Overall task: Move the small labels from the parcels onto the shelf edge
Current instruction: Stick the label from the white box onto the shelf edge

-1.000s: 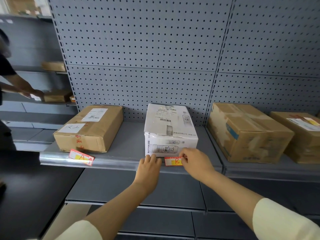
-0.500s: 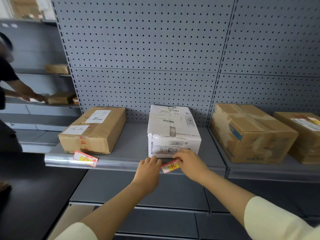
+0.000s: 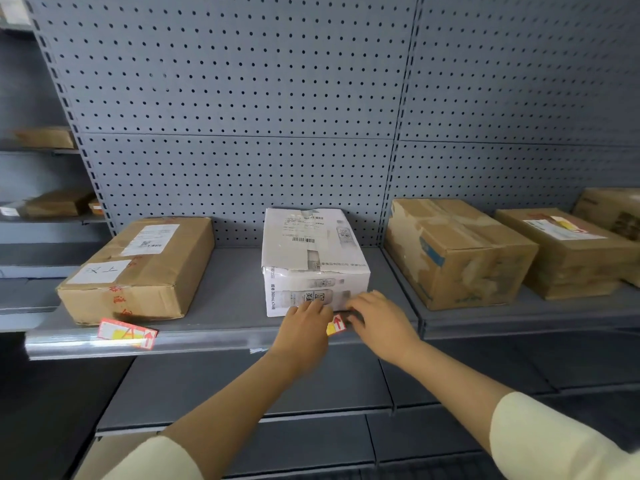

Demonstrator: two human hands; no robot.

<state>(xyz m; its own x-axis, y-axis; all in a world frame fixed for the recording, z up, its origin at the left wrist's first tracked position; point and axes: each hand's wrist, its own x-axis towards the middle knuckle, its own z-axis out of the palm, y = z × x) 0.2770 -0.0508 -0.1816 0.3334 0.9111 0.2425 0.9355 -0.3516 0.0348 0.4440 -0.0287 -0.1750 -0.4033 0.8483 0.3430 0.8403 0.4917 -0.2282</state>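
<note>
- Where the shelf edge (image 3: 207,342) begins at left, one label (image 3: 127,333) sits stuck on it, tilted, below the brown box (image 3: 138,271).
- Left hand (image 3: 304,332) lies palm-down on the edge before the white box (image 3: 313,261), fingers together, covering the second label (image 3: 336,325); grip cannot be told.
- Right hand (image 3: 381,323) pinches that label's right end at the edge.
- Two brown parcels (image 3: 457,254) stand further right.

The hands cover most of the small label (image 3: 335,325) at the shelf edge (image 3: 207,342). The rightmost parcel (image 3: 614,216) is cut off by the frame. Print on the white parcel (image 3: 313,258) is unreadable.
</note>
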